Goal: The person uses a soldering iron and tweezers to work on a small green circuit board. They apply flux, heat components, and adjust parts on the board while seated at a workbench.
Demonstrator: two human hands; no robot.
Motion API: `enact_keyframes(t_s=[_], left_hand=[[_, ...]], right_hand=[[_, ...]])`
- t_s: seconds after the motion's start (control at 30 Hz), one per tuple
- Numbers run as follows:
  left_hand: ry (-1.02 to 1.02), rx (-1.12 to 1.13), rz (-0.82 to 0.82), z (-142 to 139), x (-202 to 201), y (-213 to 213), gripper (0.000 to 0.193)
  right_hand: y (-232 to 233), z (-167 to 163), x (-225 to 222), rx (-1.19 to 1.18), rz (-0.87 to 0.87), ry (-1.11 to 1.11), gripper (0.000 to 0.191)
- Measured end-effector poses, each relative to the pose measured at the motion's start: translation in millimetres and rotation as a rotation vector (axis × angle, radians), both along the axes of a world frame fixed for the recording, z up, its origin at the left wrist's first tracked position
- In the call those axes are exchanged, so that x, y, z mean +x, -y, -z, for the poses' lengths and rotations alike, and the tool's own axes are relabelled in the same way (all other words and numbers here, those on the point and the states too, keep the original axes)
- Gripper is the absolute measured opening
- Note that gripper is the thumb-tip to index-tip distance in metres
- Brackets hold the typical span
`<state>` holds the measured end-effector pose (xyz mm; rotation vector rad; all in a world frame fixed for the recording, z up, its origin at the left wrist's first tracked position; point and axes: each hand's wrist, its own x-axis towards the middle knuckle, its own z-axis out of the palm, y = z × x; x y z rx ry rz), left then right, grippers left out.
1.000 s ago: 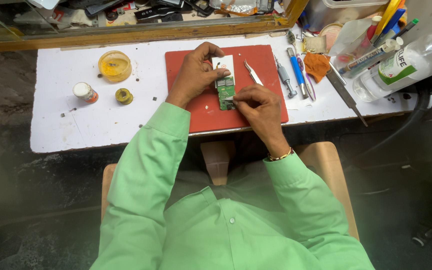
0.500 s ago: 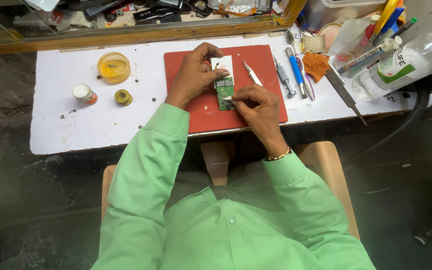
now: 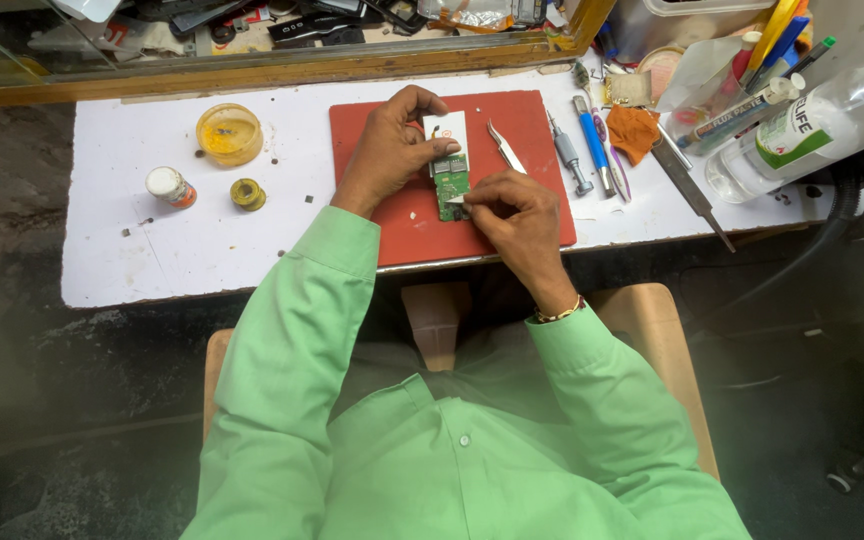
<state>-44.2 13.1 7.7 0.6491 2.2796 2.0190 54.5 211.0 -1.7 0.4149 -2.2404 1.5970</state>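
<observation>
I see my left hand pinning the small green circuit board on the red mat — right hand pinching a thin tool; a slip could gouge it.

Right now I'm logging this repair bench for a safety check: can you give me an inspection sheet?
Surface: white bench top, red mat.
Job's things: green circuit board with white part on the mat.
Clutter: tweezers, screwdrivers, yellow dish, small jar, clear bottle.
Grips: left hand steadies the board; right hand pinches a small tool on it.
Cables: black hose at right.
Surroundings: wooden stool, dark floor.
</observation>
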Motion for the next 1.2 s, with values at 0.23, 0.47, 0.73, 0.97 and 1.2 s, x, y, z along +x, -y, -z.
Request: enact_keyframes(t_s=[0.23,0.47,0.73,0.97,1.2], left_hand=[[0.008,0.009,0.006,1,0,0,0.037],[0.017,0.037,0.025,8,-6,4,0.035],[0.052,0.032,0.025,19,-15,6,0.036],[0.12,0.011,-0.002,23,-15,7,0.041],[0.168,0.021,0.052,20,-14,8,0.05]], right_hand=[[-2,4,-1,0.012,0.009,-0.013,0.01],[-15,-3,-17,-0.068,0.291,0.079,0.007],[-16,-3,-19,0.343,0.436,-0.163,0.011],[-169,4,-6,-0.74,0.533,-0.242,0.005],[-398,1,28,-1.027,0.911,-0.268,0.023]])
